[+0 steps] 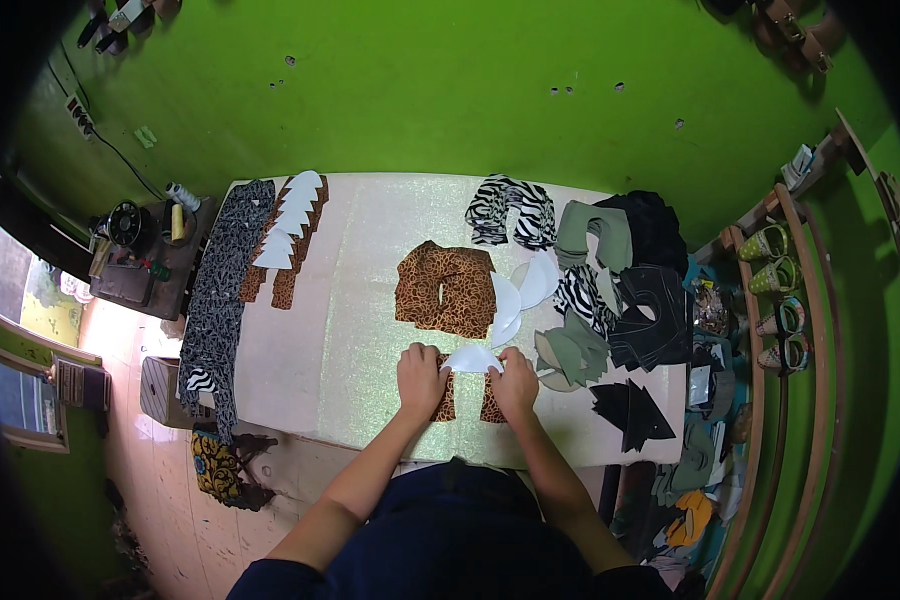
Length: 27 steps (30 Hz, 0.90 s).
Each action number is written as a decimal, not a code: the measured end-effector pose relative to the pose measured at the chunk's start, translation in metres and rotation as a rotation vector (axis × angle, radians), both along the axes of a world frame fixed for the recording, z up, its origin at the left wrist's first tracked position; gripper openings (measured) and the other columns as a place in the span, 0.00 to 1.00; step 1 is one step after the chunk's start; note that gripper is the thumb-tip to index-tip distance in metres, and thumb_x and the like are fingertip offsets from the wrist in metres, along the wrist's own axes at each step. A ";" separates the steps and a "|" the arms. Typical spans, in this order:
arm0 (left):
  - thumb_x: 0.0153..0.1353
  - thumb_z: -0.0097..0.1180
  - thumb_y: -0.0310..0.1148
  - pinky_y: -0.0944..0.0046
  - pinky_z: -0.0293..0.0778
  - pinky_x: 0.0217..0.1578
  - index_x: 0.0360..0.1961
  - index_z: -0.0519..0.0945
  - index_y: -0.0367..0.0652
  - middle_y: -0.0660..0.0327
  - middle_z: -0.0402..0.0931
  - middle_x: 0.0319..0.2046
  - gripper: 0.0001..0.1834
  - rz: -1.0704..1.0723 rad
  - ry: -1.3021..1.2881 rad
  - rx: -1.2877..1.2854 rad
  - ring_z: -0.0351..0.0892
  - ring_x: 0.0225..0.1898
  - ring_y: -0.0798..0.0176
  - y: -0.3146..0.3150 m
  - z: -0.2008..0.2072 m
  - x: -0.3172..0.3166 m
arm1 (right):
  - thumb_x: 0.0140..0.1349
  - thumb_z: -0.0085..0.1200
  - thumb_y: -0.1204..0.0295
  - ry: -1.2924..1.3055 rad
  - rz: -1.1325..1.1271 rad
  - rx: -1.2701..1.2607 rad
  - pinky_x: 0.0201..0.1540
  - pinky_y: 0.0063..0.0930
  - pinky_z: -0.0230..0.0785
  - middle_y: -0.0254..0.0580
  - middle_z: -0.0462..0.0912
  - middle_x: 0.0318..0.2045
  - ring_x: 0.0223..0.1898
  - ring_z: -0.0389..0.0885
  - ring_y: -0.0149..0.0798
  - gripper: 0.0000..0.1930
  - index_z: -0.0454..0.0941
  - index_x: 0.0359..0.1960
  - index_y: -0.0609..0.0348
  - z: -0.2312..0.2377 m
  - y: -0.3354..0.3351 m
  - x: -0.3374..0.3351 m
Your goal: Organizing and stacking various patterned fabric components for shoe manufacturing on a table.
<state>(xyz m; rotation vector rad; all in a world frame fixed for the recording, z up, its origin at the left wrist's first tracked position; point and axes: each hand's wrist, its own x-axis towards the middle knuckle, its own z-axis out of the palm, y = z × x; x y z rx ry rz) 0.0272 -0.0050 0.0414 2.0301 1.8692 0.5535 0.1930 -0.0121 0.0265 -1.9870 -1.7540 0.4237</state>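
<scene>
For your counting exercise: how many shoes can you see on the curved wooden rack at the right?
4 shoes: one at the top, one just below it, a third lower, and the lowest, all on the wooden rack. Others may be hidden beyond the rim.

Pale worktable, leopard-print pieces, zebra-print pieces, white liners, black cutouts

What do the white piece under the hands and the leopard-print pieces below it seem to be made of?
White piece: looks like thin matte stiffener or paper, flat with a clean cut edge. Leopard-print pieces: probably printed fabric or faux leather, cut to shape; texture too small to tell. Left hand and right hand press on both.
</scene>
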 end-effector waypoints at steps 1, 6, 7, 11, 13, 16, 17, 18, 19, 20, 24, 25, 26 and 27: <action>0.48 0.57 0.29 0.54 0.64 0.42 0.37 0.71 0.38 0.51 0.68 0.38 0.14 0.052 0.019 0.023 0.68 0.41 0.51 0.000 0.001 -0.001 | 0.51 0.57 0.67 0.000 0.000 0.000 0.34 0.39 0.65 0.45 0.76 0.29 0.36 0.76 0.46 0.14 0.69 0.36 0.56 -0.001 -0.003 -0.004; 0.51 0.53 0.29 0.53 0.60 0.49 0.46 0.69 0.38 0.53 0.65 0.48 0.20 -0.110 -0.005 0.142 0.65 0.51 0.52 -0.009 -0.014 -0.007 | 0.56 0.47 0.71 -0.021 0.452 0.259 0.55 0.43 0.56 0.45 0.73 0.46 0.53 0.68 0.43 0.15 0.70 0.45 0.63 -0.016 -0.014 -0.034; 0.52 0.51 0.30 0.54 0.59 0.53 0.51 0.67 0.38 0.53 0.64 0.53 0.23 -0.264 0.039 0.210 0.63 0.55 0.53 -0.012 -0.016 -0.009 | 0.56 0.47 0.71 -0.020 0.453 0.257 0.55 0.43 0.56 0.45 0.73 0.46 0.53 0.68 0.43 0.15 0.70 0.45 0.63 -0.020 -0.019 -0.038; 0.58 0.43 0.35 0.52 0.47 0.61 0.61 0.59 0.42 0.55 0.55 0.62 0.28 -0.391 0.140 0.014 0.53 0.63 0.55 -0.027 -0.028 -0.020 | 0.59 0.42 0.62 -0.176 0.535 0.117 0.62 0.48 0.42 0.47 0.63 0.58 0.61 0.58 0.42 0.24 0.64 0.54 0.64 -0.030 -0.034 -0.044; 0.59 0.42 0.37 0.51 0.46 0.62 0.61 0.59 0.43 0.57 0.55 0.62 0.28 -0.404 0.202 0.033 0.53 0.63 0.56 -0.030 -0.031 -0.026 | 0.60 0.41 0.59 -0.200 0.539 0.089 0.63 0.49 0.39 0.47 0.60 0.60 0.63 0.56 0.41 0.26 0.62 0.56 0.63 -0.030 -0.037 -0.039; 0.61 0.39 0.42 0.52 0.43 0.62 0.61 0.59 0.45 0.61 0.54 0.63 0.28 -0.412 0.304 0.046 0.52 0.64 0.58 -0.032 -0.030 -0.027 | 0.60 0.40 0.58 -0.166 0.544 0.057 0.63 0.52 0.38 0.46 0.58 0.61 0.63 0.55 0.40 0.28 0.60 0.58 0.63 -0.028 -0.039 -0.033; 0.62 0.37 0.45 0.52 0.41 0.63 0.62 0.59 0.47 0.63 0.52 0.64 0.28 -0.405 0.344 0.039 0.50 0.64 0.60 -0.032 -0.029 -0.027 | 0.60 0.40 0.57 -0.154 0.521 0.042 0.63 0.53 0.37 0.46 0.58 0.61 0.63 0.55 0.39 0.28 0.59 0.58 0.63 -0.027 -0.040 -0.030; 0.62 0.37 0.45 0.52 0.41 0.63 0.62 0.59 0.47 0.63 0.52 0.64 0.28 -0.404 0.345 0.039 0.50 0.64 0.60 -0.032 -0.028 -0.027 | 0.61 0.40 0.57 -0.142 0.497 0.030 0.63 0.54 0.36 0.46 0.58 0.61 0.63 0.55 0.39 0.29 0.59 0.59 0.63 -0.026 -0.040 -0.028; 0.61 0.37 0.46 0.52 0.41 0.63 0.62 0.58 0.47 0.64 0.52 0.64 0.28 -0.391 0.340 0.025 0.50 0.64 0.60 -0.033 -0.027 -0.025 | 0.61 0.40 0.57 -0.142 0.497 0.030 0.63 0.54 0.36 0.46 0.58 0.61 0.63 0.55 0.39 0.29 0.59 0.59 0.63 -0.026 -0.040 -0.026; 0.61 0.38 0.46 0.52 0.41 0.63 0.62 0.58 0.47 0.64 0.52 0.64 0.29 -0.377 0.335 0.010 0.50 0.64 0.60 -0.033 -0.027 -0.024 | 0.60 0.41 0.57 -0.128 0.448 0.019 0.63 0.55 0.36 0.46 0.59 0.61 0.63 0.56 0.40 0.29 0.57 0.59 0.63 -0.025 -0.041 -0.024; 0.61 0.37 0.47 0.52 0.40 0.63 0.62 0.58 0.47 0.64 0.52 0.64 0.29 -0.360 0.351 0.018 0.49 0.65 0.60 -0.035 -0.030 -0.024 | 0.60 0.43 0.59 -0.050 0.269 0.006 0.62 0.58 0.36 0.46 0.62 0.59 0.61 0.59 0.40 0.30 0.54 0.60 0.62 -0.020 -0.045 -0.014; 0.62 0.37 0.48 0.52 0.40 0.63 0.62 0.58 0.48 0.65 0.52 0.64 0.29 -0.357 0.358 0.019 0.49 0.65 0.60 -0.035 -0.031 -0.023 | 0.59 0.45 0.61 -0.034 0.231 0.033 0.61 0.58 0.36 0.46 0.64 0.57 0.60 0.61 0.41 0.31 0.53 0.60 0.63 -0.022 -0.046 -0.012; 0.62 0.36 0.48 0.52 0.39 0.63 0.62 0.58 0.48 0.65 0.52 0.64 0.29 -0.353 0.365 0.019 0.49 0.65 0.61 -0.035 -0.031 -0.024 | 0.59 0.45 0.61 -0.033 0.230 0.033 0.61 0.58 0.36 0.46 0.64 0.57 0.60 0.61 0.41 0.31 0.53 0.60 0.63 -0.022 -0.047 -0.008; 0.62 0.36 0.48 0.52 0.39 0.63 0.62 0.58 0.48 0.65 0.52 0.64 0.29 -0.356 0.365 0.021 0.49 0.65 0.61 -0.035 -0.031 -0.023 | 0.59 0.45 0.61 -0.035 0.199 0.049 0.61 0.58 0.38 0.47 0.65 0.57 0.60 0.62 0.42 0.30 0.53 0.60 0.63 -0.021 -0.048 -0.004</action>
